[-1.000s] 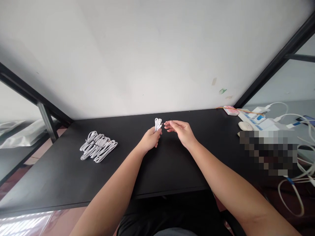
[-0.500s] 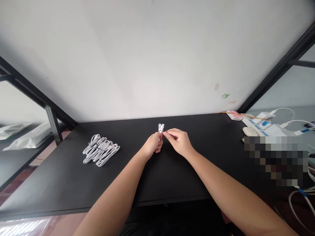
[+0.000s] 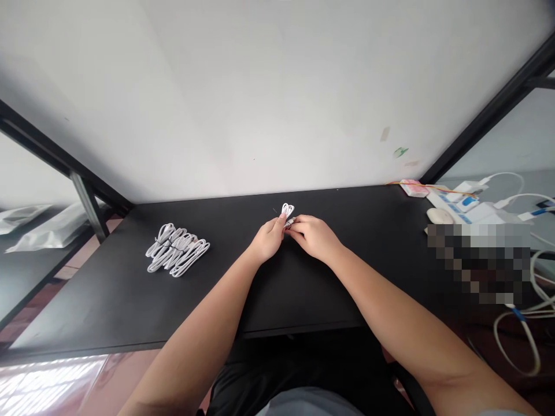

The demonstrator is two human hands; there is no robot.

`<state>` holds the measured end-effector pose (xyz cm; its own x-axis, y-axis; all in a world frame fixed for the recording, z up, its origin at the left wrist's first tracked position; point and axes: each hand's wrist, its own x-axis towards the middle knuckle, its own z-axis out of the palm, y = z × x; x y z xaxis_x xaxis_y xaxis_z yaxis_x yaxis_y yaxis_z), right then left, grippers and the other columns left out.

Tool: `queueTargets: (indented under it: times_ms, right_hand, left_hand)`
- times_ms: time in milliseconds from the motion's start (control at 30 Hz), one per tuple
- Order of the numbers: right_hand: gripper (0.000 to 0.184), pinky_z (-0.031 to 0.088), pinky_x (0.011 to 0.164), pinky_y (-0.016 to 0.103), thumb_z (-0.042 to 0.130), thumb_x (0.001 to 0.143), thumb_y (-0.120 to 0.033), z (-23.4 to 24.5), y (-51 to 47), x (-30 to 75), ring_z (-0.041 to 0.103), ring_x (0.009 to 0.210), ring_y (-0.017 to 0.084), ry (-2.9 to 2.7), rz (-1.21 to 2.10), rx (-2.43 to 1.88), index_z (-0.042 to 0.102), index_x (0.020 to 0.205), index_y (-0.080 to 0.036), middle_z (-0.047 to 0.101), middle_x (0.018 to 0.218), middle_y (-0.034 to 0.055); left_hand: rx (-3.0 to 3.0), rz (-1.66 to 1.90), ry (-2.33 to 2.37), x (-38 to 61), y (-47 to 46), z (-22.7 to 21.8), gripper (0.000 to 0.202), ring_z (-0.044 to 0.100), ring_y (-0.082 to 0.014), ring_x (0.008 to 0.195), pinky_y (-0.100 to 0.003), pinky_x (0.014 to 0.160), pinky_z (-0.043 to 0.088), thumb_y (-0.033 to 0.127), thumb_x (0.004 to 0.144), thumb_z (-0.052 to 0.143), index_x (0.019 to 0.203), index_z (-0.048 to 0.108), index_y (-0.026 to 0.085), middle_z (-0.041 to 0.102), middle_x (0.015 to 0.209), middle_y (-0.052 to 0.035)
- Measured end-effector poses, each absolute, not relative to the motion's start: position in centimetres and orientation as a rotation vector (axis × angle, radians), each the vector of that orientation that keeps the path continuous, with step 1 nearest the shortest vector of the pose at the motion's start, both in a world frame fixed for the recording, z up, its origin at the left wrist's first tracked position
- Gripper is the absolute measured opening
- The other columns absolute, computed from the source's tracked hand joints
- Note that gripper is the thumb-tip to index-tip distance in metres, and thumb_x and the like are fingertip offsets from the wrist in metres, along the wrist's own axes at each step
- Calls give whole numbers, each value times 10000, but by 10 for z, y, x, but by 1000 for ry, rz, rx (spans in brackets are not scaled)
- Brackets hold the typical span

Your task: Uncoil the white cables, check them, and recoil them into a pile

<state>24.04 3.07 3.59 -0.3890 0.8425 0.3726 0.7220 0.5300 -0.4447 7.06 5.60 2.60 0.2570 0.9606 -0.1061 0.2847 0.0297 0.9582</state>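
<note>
A small bundle of white cable is held between my two hands above the black table, its loops sticking up past the fingers. My left hand is closed on the bundle from the left, thumb on top. My right hand pinches the bundle's lower right part, where a pale connector end seems to show. The fingers hide the lower part of the cable. To the left, several coiled white cables with dark ties lie together on the table.
The black table meets a white wall at the back. At the right are a power strip with chargers, a white mouse, a pink-and-white item and loose cables. Plastic bags lie beyond the left frame.
My right hand has come in against the bundle; before, it pulled at a thin dark tie. The bundle now tilts right, with its loops more spread. The view has shifted slightly.
</note>
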Motion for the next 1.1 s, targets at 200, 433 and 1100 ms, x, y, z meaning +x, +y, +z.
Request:
queueTargets:
  times_ms: [200, 433, 1100]
  right_hand:
    - [256, 509, 845, 396, 524, 1015, -256, 34, 29, 236, 640, 941, 249, -2270, 248, -1319, 776, 1005, -207, 704, 989, 101]
    - [224, 517, 888, 365, 500, 1010, -209, 35, 30, 235, 661, 987, 221, -2120, 507, -1184, 724, 1008, -205, 710, 1068, 80]
    - [703, 534, 767, 316, 659, 930, -328, 29, 39, 251, 650, 934, 181, -1811, 1433, -734, 367, 1561, -226, 738, 1076, 79]
  left_hand:
    - [1790, 736, 1262, 65, 54, 32, 502, 516, -167, 618, -270, 576, 344, 586, 978, 401, 693, 550, 200, 547, 639, -16]
    - [1676, 840, 1174, 65, 59, 25, 535, 414, -126, 526, -264, 521, 313, 589, 994, 355, 631, 434, 203, 462, 574, 3]
    - [1191, 430, 654, 52, 50, 47, 546, 171, -47, 429, -203, 406, 120, 651, 939, 494, 660, 394, 191, 268, 530, 63]
